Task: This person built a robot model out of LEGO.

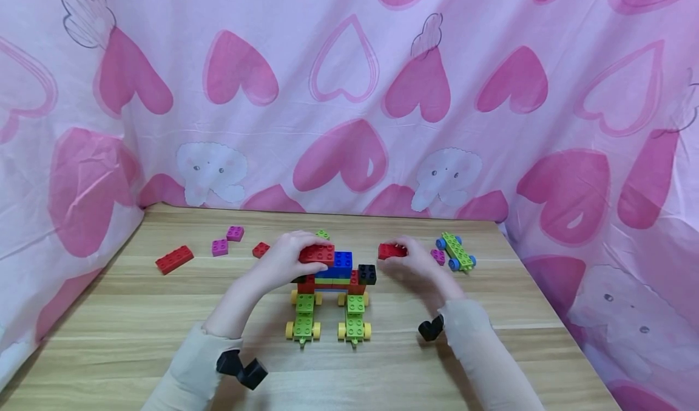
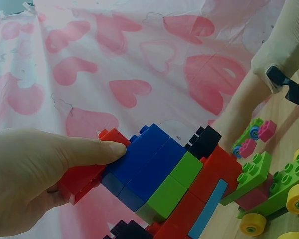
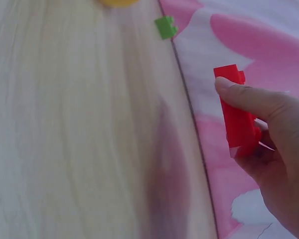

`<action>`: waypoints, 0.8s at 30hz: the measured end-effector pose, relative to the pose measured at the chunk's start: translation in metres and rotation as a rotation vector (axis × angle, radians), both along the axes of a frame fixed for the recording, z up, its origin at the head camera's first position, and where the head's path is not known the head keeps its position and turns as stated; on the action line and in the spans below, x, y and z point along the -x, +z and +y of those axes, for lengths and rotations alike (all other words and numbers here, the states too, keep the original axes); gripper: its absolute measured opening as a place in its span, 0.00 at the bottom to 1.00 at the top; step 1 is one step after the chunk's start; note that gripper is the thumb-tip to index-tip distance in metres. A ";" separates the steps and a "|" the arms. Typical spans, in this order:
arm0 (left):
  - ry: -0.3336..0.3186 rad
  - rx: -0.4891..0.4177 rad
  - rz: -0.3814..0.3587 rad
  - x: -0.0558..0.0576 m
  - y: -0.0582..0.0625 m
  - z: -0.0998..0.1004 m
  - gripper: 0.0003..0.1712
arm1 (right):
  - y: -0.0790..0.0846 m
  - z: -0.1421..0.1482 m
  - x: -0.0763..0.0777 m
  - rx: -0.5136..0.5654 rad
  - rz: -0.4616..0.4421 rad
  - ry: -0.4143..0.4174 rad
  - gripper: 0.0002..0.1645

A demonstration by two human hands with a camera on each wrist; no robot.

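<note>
In the middle of the table stands a toy brick build with blue bricks [image 1: 342,265] on top, a black brick [image 1: 368,274] at its right side and green wheeled bases [image 1: 355,323] below. My left hand [image 1: 280,258] grips a red brick [image 1: 321,254] between thumb and fingers, at the top of the build. In the left wrist view that red brick [image 2: 84,179] is right against the blue bricks [image 2: 144,164]. To the right of the build, my right hand [image 1: 413,261] pinches another studded red brick [image 3: 236,114], held above the table.
Loose to the left lie a long red brick [image 1: 175,259], two pink bricks [image 1: 220,247] and a smaller red brick [image 1: 261,250]. A green brick [image 1: 322,234] sits behind the build. At right are a pink brick [image 1: 438,256] and a green base with blue wheels [image 1: 457,252].
</note>
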State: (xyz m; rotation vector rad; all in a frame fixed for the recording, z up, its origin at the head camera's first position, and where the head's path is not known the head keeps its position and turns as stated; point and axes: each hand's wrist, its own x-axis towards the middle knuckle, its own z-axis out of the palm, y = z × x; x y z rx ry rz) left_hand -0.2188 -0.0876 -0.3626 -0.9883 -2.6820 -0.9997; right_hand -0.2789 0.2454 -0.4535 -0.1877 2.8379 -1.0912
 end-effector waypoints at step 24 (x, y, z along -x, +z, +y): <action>-0.008 -0.007 -0.013 0.000 0.002 0.000 0.23 | 0.088 -0.064 -0.045 0.085 0.354 0.209 0.24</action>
